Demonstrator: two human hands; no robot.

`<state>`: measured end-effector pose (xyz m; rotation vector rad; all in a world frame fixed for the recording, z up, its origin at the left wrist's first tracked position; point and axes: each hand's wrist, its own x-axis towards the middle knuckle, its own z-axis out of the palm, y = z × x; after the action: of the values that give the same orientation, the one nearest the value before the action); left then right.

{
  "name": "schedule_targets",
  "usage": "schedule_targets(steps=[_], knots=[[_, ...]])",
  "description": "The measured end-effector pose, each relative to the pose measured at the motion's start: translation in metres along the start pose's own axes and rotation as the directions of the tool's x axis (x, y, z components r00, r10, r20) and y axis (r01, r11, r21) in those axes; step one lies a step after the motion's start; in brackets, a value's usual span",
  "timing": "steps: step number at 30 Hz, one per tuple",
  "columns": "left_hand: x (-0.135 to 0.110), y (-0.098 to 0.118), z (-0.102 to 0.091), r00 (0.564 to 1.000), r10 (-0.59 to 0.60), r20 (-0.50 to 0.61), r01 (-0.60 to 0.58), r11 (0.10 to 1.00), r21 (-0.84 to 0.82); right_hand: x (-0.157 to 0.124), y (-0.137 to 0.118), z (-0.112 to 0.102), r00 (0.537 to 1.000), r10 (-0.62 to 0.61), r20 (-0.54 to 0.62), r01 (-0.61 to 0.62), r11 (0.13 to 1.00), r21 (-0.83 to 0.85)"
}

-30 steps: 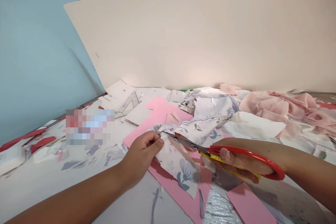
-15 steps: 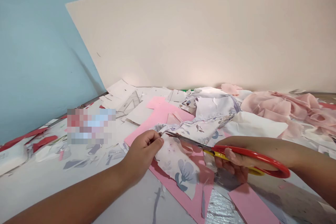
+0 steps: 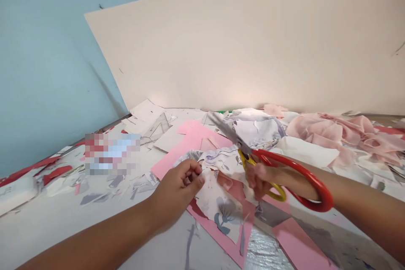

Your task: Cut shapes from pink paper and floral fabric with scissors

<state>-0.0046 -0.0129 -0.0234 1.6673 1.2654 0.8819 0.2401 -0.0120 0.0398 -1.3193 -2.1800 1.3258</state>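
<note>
My left hand pinches the edge of a white floral-print fabric piece that lies over a pink paper sheet. My right hand grips red-and-yellow scissors by the handles. The blades are lifted off the fabric and point up and to the left, above the pile. The right hand is blurred by motion.
A large beige board leans at the back against a light blue wall. Pink cloth is heaped at the right. White floral cloth, paper scraps and red strips litter the table. More pink paper lies near the front.
The scissors left the fabric and swung up, their blades now pointing away over the pile. My left hand stayed pinched on the floral fabric; the camera tilted slightly.
</note>
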Motion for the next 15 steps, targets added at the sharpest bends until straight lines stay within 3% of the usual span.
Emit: schedule_targets(steps=[4,9,12,15], knots=[[-0.001,-0.002,0.001,1.0,0.015,-0.006,-0.016,0.995,-0.097,0.02,-0.01,0.023,0.984,-0.034,-0.178,0.05,0.995,0.084],[-0.007,0.001,0.002,0.995,0.055,0.083,-0.035,0.973,-0.228,0.04,-0.012,0.041,0.971,0.056,-0.23,-0.007,0.978,0.209],[-0.009,0.002,0.002,0.989,0.105,0.102,-0.085,0.979,-0.184,0.046,-0.007,0.05,0.976,0.029,-0.216,0.022,0.972,0.233],[-0.01,0.002,0.0,0.978,0.159,0.138,-0.156,0.987,-0.037,0.048,-0.002,0.055,0.976,0.022,-0.215,0.028,0.974,0.226]])
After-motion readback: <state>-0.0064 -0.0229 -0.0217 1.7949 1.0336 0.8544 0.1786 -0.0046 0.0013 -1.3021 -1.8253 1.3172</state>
